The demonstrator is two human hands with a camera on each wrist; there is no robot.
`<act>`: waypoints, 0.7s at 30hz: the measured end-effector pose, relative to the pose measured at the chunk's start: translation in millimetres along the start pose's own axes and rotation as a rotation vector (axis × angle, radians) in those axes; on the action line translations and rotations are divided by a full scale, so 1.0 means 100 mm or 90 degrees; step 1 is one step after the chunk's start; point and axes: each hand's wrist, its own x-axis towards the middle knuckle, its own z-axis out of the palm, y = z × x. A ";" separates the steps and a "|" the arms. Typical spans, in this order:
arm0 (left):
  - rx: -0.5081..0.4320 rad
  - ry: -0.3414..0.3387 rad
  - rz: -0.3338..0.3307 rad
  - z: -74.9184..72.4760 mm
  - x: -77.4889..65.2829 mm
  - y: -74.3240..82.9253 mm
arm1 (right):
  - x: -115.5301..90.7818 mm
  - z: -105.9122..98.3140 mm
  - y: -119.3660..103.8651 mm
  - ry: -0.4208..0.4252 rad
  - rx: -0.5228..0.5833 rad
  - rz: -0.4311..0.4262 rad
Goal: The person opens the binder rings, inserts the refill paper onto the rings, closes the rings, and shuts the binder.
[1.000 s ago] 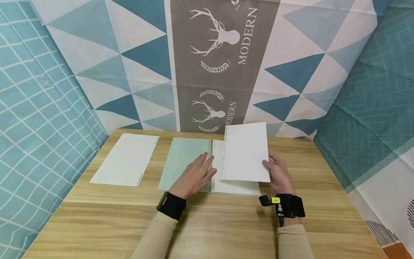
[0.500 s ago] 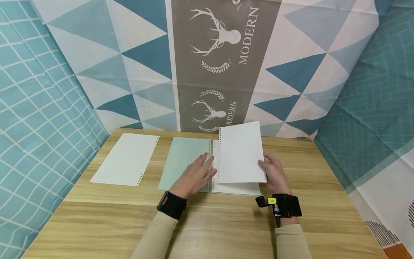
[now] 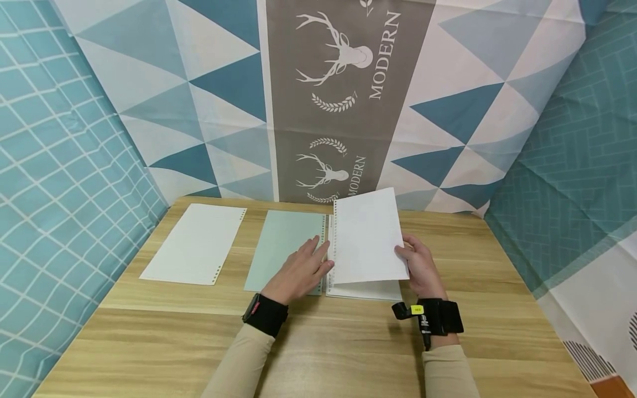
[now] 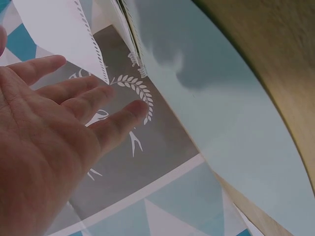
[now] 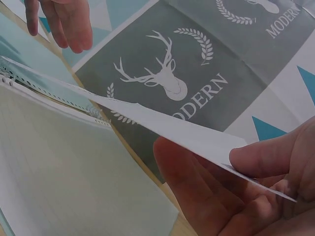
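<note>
You're pinching the punched sheet (image 3: 365, 237) in your right hand (image 3: 423, 266), tilted over the open notebook (image 3: 368, 290), not yet flat, your empty left hand (image 3: 298, 271) outstretched over its green cover (image 3: 278, 240), a loose page (image 3: 194, 243) lying apart.

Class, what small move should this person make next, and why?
Probably lower the raised sheet so its punched edge meets the rings of the green binder: the right hand grips it above the pages, its holes face the rings, and the left wrist view shows them apart.
</note>
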 end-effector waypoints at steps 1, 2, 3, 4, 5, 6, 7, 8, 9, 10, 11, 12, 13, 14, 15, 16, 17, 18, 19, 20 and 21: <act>0.000 -0.001 0.000 0.00 0.00 0.00 | 0.00 0.00 0.00 -0.002 -0.004 0.000; 0.003 -0.001 0.000 0.00 0.00 0.00 | -0.01 0.01 0.00 -0.005 -0.005 -0.001; 0.004 0.000 0.001 0.00 0.00 0.00 | -0.01 0.01 -0.01 -0.007 -0.006 -0.002; 0.004 0.001 0.003 0.00 0.00 0.00 | -0.01 0.01 -0.01 -0.008 -0.005 -0.003; 0.006 0.002 0.005 0.00 0.00 0.01 | -0.01 0.01 -0.01 -0.009 -0.005 -0.003; 0.007 0.001 0.006 -0.01 0.00 0.01 | -0.01 0.01 -0.01 -0.010 -0.002 -0.003; 0.011 0.000 0.006 -0.01 0.00 0.01 | -0.01 0.01 -0.01 -0.011 0.000 -0.005; 0.013 -0.002 0.007 -0.01 0.00 0.01 | -0.01 0.01 -0.02 -0.012 0.001 -0.005; 0.014 -0.002 0.008 -0.01 0.00 0.01 | -0.01 0.01 -0.02 -0.013 0.002 -0.004; 0.014 -0.003 0.007 -0.01 0.01 0.01 | -0.01 0.02 -0.02 -0.013 0.002 -0.003; 0.015 -0.005 0.006 0.00 0.01 0.01 | 0.00 0.02 -0.01 -0.013 0.002 -0.003; 0.016 -0.007 0.006 0.00 0.01 0.01 | 0.00 0.03 -0.01 -0.013 0.001 -0.002; 0.016 -0.008 0.005 0.00 0.01 0.00 | 0.00 0.03 -0.01 -0.014 0.000 -0.003; 0.015 -0.008 0.004 0.01 0.01 0.00 | 0.00 0.04 -0.01 -0.014 -0.001 -0.004; 0.013 -0.009 0.003 0.01 0.01 0.00 | 0.00 0.04 0.00 -0.015 -0.001 -0.004; 0.010 -0.011 0.002 0.01 0.01 0.00 | 0.00 0.05 -0.01 -0.016 0.000 -0.005; 0.008 -0.012 0.001 0.01 0.01 0.00 | -0.01 0.05 -0.01 -0.018 0.000 -0.007; 0.006 -0.013 0.000 0.01 0.01 0.00 | -0.01 0.05 -0.01 -0.019 0.001 -0.010; 0.005 -0.014 -0.002 0.02 0.01 0.00 | -0.01 0.06 -0.01 -0.022 0.002 -0.011; 0.004 -0.015 -0.002 0.02 0.01 0.00 | -0.02 0.06 -0.01 -0.023 0.004 -0.012; 0.003 -0.016 -0.003 0.02 0.01 0.00 | -0.02 0.06 -0.01 -0.024 0.005 -0.012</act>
